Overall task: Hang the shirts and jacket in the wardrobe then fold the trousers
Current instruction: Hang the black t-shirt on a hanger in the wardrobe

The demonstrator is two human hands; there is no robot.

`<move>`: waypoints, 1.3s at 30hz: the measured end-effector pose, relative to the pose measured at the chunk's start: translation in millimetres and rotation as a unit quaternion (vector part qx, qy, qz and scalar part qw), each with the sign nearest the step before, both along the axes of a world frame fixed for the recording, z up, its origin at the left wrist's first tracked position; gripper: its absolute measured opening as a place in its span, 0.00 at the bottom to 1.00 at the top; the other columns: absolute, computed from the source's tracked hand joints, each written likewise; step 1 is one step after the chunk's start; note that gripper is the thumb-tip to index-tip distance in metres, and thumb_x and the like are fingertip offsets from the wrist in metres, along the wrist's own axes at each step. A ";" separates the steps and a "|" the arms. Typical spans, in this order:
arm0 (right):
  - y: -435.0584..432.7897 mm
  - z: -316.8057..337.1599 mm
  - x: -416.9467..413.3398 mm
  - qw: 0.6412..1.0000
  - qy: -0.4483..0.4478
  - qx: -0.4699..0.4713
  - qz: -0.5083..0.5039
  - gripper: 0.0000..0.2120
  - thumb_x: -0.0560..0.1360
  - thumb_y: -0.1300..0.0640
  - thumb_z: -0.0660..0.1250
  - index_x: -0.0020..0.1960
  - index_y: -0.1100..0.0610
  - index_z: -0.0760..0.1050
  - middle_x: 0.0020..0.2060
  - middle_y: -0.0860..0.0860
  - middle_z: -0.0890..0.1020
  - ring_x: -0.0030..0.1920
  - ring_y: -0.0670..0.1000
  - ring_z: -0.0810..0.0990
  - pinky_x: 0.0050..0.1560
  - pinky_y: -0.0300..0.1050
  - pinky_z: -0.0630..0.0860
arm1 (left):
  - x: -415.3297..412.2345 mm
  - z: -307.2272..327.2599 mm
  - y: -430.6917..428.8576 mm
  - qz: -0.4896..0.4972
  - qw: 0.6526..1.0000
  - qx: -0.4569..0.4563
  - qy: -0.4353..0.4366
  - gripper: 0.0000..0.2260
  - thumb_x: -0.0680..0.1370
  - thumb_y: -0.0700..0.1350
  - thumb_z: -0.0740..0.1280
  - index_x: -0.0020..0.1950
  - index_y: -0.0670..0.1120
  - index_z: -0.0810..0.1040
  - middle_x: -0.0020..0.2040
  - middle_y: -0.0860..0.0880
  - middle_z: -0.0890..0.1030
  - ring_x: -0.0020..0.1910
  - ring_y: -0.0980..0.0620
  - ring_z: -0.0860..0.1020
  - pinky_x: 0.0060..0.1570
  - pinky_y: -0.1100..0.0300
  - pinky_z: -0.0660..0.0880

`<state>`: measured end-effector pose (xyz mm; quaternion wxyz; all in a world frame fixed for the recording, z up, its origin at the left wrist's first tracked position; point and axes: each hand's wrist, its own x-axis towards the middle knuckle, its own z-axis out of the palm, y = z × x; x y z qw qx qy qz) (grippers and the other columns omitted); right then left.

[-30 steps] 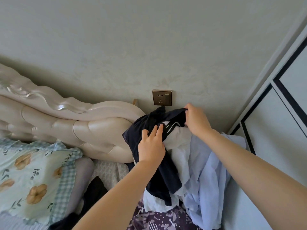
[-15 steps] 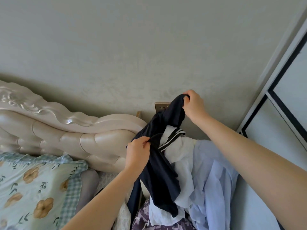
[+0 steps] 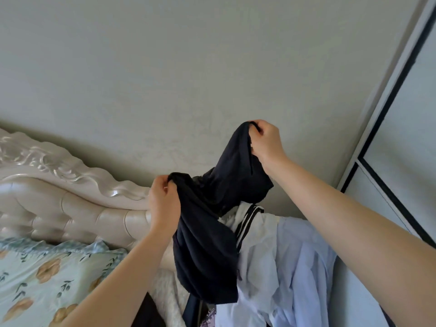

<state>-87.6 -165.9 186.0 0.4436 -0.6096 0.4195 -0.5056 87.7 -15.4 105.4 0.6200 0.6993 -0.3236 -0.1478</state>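
Note:
A dark navy garment (image 3: 212, 232) hangs in the air in front of the wall, held by both hands. My right hand (image 3: 266, 143) grips its top edge, raised high. Lower and to the left, my left hand (image 3: 164, 201) pinches another part of its edge. Under the garment lies a heap of clothes: a white garment with black stripes (image 3: 254, 234) and a light blue shirt (image 3: 302, 263). I cannot tell what kind of garment the dark one is.
A cream padded headboard (image 3: 70, 201) runs along the wall on the left. A floral pillow (image 3: 47, 274) lies below it. A wardrobe door with black trim (image 3: 396, 142) stands at the right. More dark cloth (image 3: 148, 315) lies at the bottom.
Both hands have lifted the dark garment up off the heap. My right hand rose highest, and the garment now covers the wall socket.

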 end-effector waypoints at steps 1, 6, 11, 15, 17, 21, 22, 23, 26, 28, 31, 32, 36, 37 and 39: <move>9.4 8.5 -0.2 1.000 -0.004 -0.013 0.005 0.10 0.79 0.59 0.60 0.47 0.55 0.80 0.35 0.46 0.79 0.38 0.49 0.77 0.44 0.50 0.77 | 3.7 6.4 5.9 -0.004 1.000 -0.004 -0.007 0.11 0.79 0.40 0.59 0.45 0.55 0.76 0.41 0.54 0.79 0.38 0.59 0.76 0.39 0.61 0.71; 69.4 53.6 1.5 0.998 -0.004 -0.062 0.024 0.11 0.77 0.57 0.65 0.39 0.49 0.82 0.31 0.43 0.81 0.36 0.47 0.78 0.50 0.56 0.80 | 17.5 33.9 46.7 -0.056 0.997 -0.019 -0.049 0.14 0.77 0.36 0.57 0.48 0.51 0.79 0.42 0.56 0.81 0.40 0.61 0.77 0.42 0.63 0.73; 145.0 92.8 2.9 0.995 -0.006 -0.104 -0.004 0.10 0.77 0.57 0.66 0.40 0.48 0.82 0.38 0.51 0.85 0.42 0.56 0.83 0.50 0.58 0.80 | 31.9 68.7 94.8 -0.100 0.989 -0.027 -0.102 0.16 0.78 0.36 0.58 0.45 0.55 0.79 0.39 0.63 0.81 0.40 0.65 0.77 0.34 0.74 0.69; 208.2 120.5 -0.6 0.990 -0.035 -0.133 -0.011 0.09 0.77 0.57 0.65 0.43 0.52 0.83 0.40 0.54 0.84 0.41 0.52 0.80 0.51 0.59 0.79 | 40.1 90.4 138.2 -0.140 0.983 -0.020 -0.118 0.16 0.77 0.37 0.58 0.43 0.56 0.80 0.39 0.61 0.81 0.39 0.64 0.77 0.34 0.72 0.69; 238.3 130.2 -2.9 0.988 -0.037 -0.146 -0.020 0.08 0.77 0.57 0.66 0.44 0.54 0.83 0.40 0.53 0.84 0.41 0.51 0.80 0.51 0.57 0.79 | 37.7 97.0 159.5 -0.172 0.978 -0.018 -0.116 0.15 0.78 0.38 0.59 0.44 0.55 0.81 0.39 0.53 0.83 0.36 0.56 0.76 0.38 0.63 0.71; 292.8 133.7 -11.4 0.989 -0.034 -0.141 -0.022 0.09 0.78 0.58 0.65 0.46 0.62 0.82 0.39 0.59 0.80 0.39 0.53 0.76 0.45 0.50 0.77 | 17.7 113.5 202.7 -0.259 0.961 -0.035 -0.094 0.08 0.81 0.43 0.63 0.53 0.48 0.81 0.43 0.52 0.85 0.39 0.52 0.78 0.49 0.53 0.77; 306.2 131.8 -14.3 0.990 -0.033 -0.136 -0.015 0.09 0.78 0.59 0.65 0.46 0.62 0.82 0.40 0.60 0.81 0.39 0.53 0.78 0.45 0.48 0.78 | 9.2 119.2 212.3 -0.285 0.953 -0.037 -0.096 0.08 0.81 0.44 0.64 0.55 0.47 0.81 0.47 0.52 0.85 0.43 0.53 0.80 0.53 0.54 0.77; 319.4 129.0 -17.1 0.991 -0.031 -0.132 -0.005 0.08 0.79 0.61 0.65 0.46 0.61 0.82 0.40 0.60 0.82 0.39 0.52 0.80 0.45 0.46 0.81 | -0.6 125.3 221.3 -0.313 0.943 -0.035 -0.106 0.09 0.81 0.45 0.64 0.58 0.46 0.81 0.50 0.51 0.84 0.48 0.53 0.81 0.56 0.56 0.77; 355.4 119.0 -25.3 0.993 -0.044 -0.102 0.038 0.09 0.79 0.64 0.64 0.44 0.60 0.82 0.38 0.54 0.84 0.39 0.50 0.84 0.42 0.39 0.80 | -32.9 137.5 248.4 -0.399 0.910 -0.036 -0.107 0.11 0.81 0.41 0.65 0.63 0.43 0.79 0.56 0.46 0.83 0.54 0.54 0.81 0.55 0.64 0.76; 377.6 114.7 -36.3 0.993 -0.031 -0.108 0.034 0.09 0.78 0.64 0.64 0.43 0.60 0.82 0.37 0.54 0.85 0.40 0.50 0.85 0.41 0.39 0.80 | -53.1 140.2 265.6 -0.445 0.891 -0.036 -0.080 0.11 0.81 0.41 0.65 0.63 0.44 0.78 0.55 0.48 0.84 0.51 0.58 0.82 0.49 0.69 0.76; 400.6 111.7 -55.8 0.982 0.077 -0.169 -0.011 0.08 0.77 0.61 0.66 0.44 0.60 0.83 0.35 0.50 0.85 0.38 0.45 0.82 0.40 0.38 0.79 | -74.7 139.6 281.2 -0.463 0.885 -0.021 -0.052 0.08 0.80 0.44 0.67 0.57 0.44 0.81 0.51 0.47 0.85 0.48 0.59 0.83 0.45 0.70 0.77; 409.8 110.3 -64.8 0.976 0.111 -0.185 -0.021 0.07 0.77 0.61 0.67 0.44 0.58 0.83 0.33 0.45 0.84 0.36 0.41 0.81 0.40 0.35 0.77 | -82.9 139.1 286.4 -0.456 0.888 -0.016 -0.057 0.07 0.79 0.42 0.68 0.54 0.42 0.82 0.50 0.43 0.85 0.46 0.56 0.83 0.45 0.67 0.79; 447.1 103.0 -106.9 0.976 0.112 -0.181 -0.043 0.06 0.76 0.61 0.67 0.47 0.58 0.84 0.39 0.46 0.85 0.42 0.45 0.83 0.47 0.38 0.78 | -118.6 133.7 312.3 -0.445 0.894 -0.016 -0.056 0.10 0.78 0.40 0.70 0.51 0.32 0.81 0.50 0.32 0.81 0.45 0.46 0.81 0.54 0.46 0.78; 455.9 100.5 -119.6 0.979 0.092 -0.176 -0.048 0.06 0.77 0.61 0.67 0.46 0.57 0.83 0.39 0.46 0.85 0.42 0.44 0.83 0.46 0.36 0.78 | -127.7 133.3 319.9 -0.444 0.895 -0.023 -0.044 0.10 0.78 0.40 0.70 0.51 0.32 0.81 0.50 0.31 0.81 0.45 0.45 0.81 0.54 0.44 0.77; 474.6 92.8 -147.6 0.986 0.064 -0.141 -0.055 0.06 0.77 0.58 0.67 0.44 0.53 0.82 0.36 0.41 0.84 0.41 0.39 0.82 0.43 0.32 0.76 | -147.0 134.2 336.0 -0.451 0.892 -0.044 -0.002 0.07 0.78 0.40 0.70 0.50 0.36 0.83 0.47 0.36 0.84 0.46 0.46 0.83 0.48 0.50 0.82</move>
